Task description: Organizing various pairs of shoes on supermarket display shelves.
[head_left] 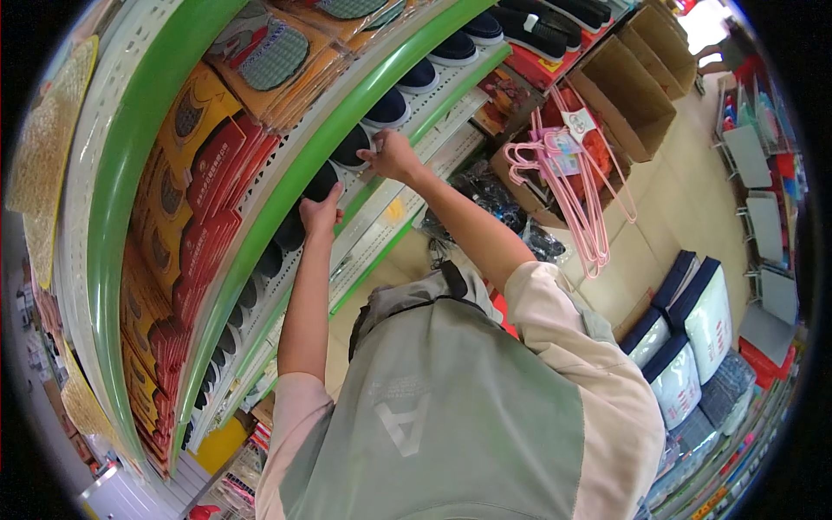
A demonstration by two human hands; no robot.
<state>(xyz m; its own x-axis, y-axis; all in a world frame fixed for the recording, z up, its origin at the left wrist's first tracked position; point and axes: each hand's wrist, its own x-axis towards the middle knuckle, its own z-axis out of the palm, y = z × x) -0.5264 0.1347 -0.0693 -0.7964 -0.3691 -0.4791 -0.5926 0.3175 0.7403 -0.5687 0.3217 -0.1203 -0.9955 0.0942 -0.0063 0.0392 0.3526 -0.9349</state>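
A row of dark slip-on shoes with pale soles lines a shelf under the green shelf edge. My left hand grips the near end of a black shoe, thumb on top and fingers curled below. Just beyond it, my right hand holds the end of another black shoe by its white sole, between thumb and fingers. The far ends of both shoes are hidden under the upper shelf. Navy shoes continue the row past my right hand.
Packaged insoles fill the shelf above. Pink hangers lie over an open cardboard box to the right. Black plastic bags sit on the tiled floor beside the rack. Packaged bedding is stacked at right; straw hats hang at left.
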